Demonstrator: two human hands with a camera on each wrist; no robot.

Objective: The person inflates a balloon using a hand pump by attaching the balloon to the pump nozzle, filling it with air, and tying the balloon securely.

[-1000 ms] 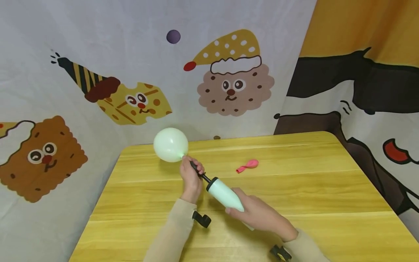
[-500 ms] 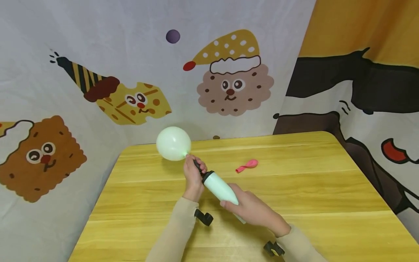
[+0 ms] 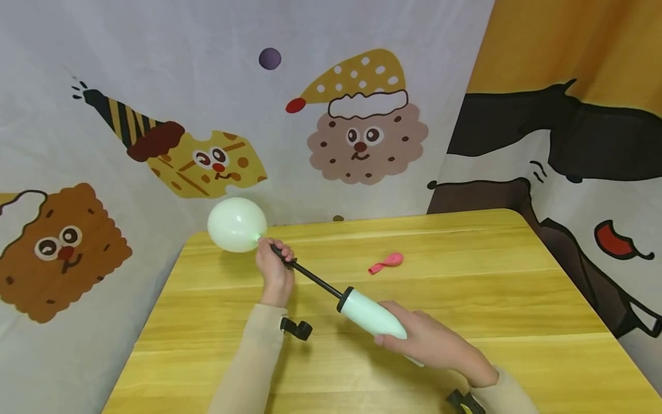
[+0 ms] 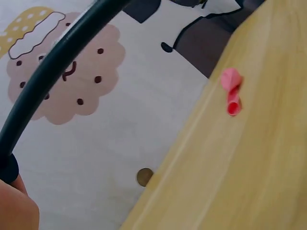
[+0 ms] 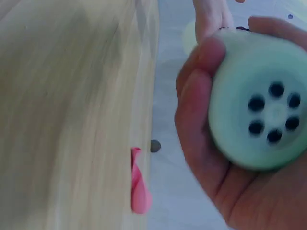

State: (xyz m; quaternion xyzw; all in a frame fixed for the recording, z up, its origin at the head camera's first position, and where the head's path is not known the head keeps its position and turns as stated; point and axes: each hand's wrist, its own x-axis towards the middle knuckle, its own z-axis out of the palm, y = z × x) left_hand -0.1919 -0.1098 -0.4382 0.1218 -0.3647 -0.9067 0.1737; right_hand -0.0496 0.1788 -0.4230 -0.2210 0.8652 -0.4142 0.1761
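My left hand grips the black nozzle end of a hand balloon pump, pinching the neck of a pale green balloon against it. The balloon is round and partly inflated, above the back left of the table. From the left hand a long black rod runs to the pump's mint-green barrel. Around that barrel my right hand is wrapped, lower and to the right. The right wrist view shows the barrel's round end with several dark holes, fingers curled about it. The nozzle tip is hidden inside the balloon neck.
A limp pink balloon lies on the wooden table, beyond the pump. Behind the table's back edge hangs a white cloth printed with cartoon figures. Each wrist carries a black strap mount.
Half a second ago the barrel was pushed up almost against the left hand. Now the hands are farther apart, the rod is drawn well out, and the green balloon has shifted left.
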